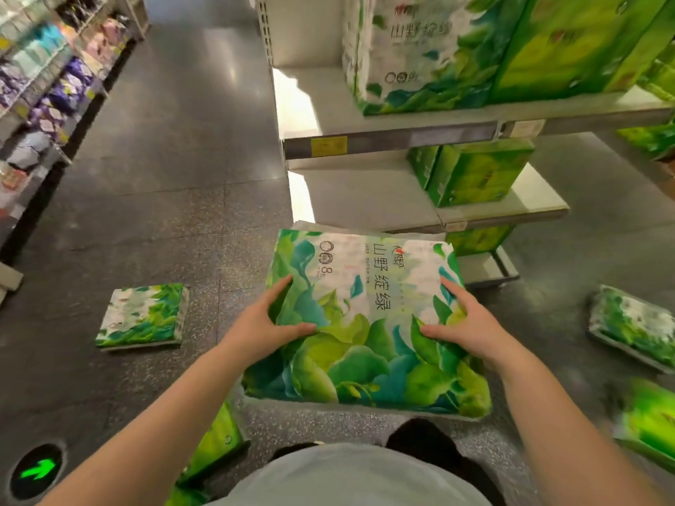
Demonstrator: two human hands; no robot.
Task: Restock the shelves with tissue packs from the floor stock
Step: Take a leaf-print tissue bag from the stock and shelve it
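The left hand (pixel 268 323) grips the left edge of a big tissue pack (pixel 365 323), with the thumb on top and the fingers curled round the side. The right hand (pixel 462 323) grips the right edge the same way. The pack has green leaves on it and lies flat between the two hands, above the floor (pixel 175 177) and just in front of the shelves.

Past the pack, the bottom shelf (pixel 365 199) holds a green pack (pixel 478 173) near its right end. The shelf above it (pixel 401 118) holds a tall leafy pack (pixel 412 52) and a bright green pack (pixel 569 42) side by side, touching.

On the floor, a small leafy pack (pixel 144 315) lies well off to the left. Another leafy pack (pixel 632 326) lies to the right, and a bright green one (pixel 646 421) lies near the right edge. One more green pack (pixel 215 443) lies low down, under the left arm. A green arrow light (pixel 36 469) glows in the floor at the bottom left corner.
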